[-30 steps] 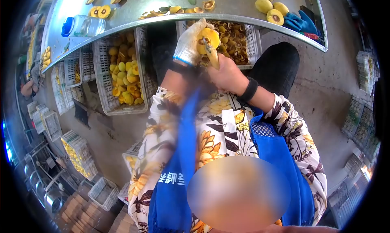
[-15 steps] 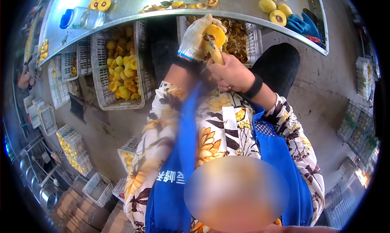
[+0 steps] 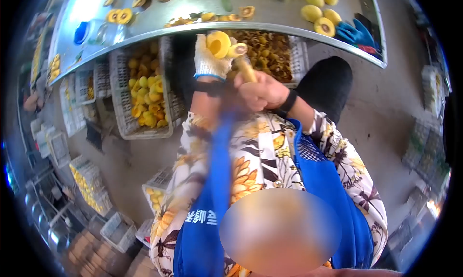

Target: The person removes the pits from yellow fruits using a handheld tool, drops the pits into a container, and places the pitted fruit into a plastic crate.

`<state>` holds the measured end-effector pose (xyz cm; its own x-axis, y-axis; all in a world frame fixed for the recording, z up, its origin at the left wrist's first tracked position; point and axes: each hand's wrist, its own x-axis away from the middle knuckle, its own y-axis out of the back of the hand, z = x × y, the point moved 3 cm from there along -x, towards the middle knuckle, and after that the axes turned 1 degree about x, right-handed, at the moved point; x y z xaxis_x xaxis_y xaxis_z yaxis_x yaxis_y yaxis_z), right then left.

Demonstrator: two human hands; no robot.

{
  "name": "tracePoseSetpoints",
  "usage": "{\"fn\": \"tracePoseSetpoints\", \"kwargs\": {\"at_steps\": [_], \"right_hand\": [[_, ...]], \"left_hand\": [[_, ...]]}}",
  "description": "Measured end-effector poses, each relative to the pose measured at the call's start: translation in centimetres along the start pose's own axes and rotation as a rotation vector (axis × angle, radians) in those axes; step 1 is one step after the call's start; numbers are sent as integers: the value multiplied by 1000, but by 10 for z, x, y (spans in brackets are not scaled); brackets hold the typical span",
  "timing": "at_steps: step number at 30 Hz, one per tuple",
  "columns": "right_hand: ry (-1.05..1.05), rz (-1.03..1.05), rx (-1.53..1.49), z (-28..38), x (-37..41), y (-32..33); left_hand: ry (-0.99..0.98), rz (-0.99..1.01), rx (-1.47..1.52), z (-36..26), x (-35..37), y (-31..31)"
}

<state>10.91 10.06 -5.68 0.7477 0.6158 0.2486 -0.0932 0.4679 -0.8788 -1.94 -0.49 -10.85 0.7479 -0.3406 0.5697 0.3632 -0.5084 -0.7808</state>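
My left hand (image 3: 209,67), in a white knit glove, is closed around a hollowed yellow peach half (image 3: 218,44). Beside that half, at the fingers' right edge, is a second peach piece (image 3: 237,50) with a brownish centre. My bare right hand (image 3: 263,90) grips the pale wooden handle of a pitting tool (image 3: 248,72), whose upper end points toward the fruit and is blurred. Below both hands, a crate of brown peach scraps (image 3: 299,55) stands under the table edge. To the left, a white crate (image 3: 120,115) holds yellow peach halves.
On the metal table (image 3: 173,9) lie a clear bottle with a blue cap (image 3: 108,33), cut peaches (image 3: 124,16), whole peaches (image 3: 311,13) and a blue glove (image 3: 354,33). Its raised rim runs just beyond my hands. More crates (image 3: 89,185) stand on the floor at left.
My left hand has shifted left and turned, showing the hollow half and a second piece. The tool in my right hand has drawn back out of the fruit and slightly down.
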Motion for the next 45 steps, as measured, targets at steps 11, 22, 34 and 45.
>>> {"fn": "tracePoseSetpoints", "kwargs": {"at_steps": [11, 22, 34, 45], "right_hand": [[64, -739, 1463, 12, 14, 61], [211, -864, 1481, 18, 41, 60], [526, -992, 1298, 25, 80, 46], [447, -916, 1454, 49, 29, -2]], "left_hand": [[-971, -698, -1361, -188, 66, 84], [-1092, 1050, -2393, 112, -62, -194], [-107, 550, -1294, 48, -27, -174], [-180, 232, -659, 27, 41, -74]]}}
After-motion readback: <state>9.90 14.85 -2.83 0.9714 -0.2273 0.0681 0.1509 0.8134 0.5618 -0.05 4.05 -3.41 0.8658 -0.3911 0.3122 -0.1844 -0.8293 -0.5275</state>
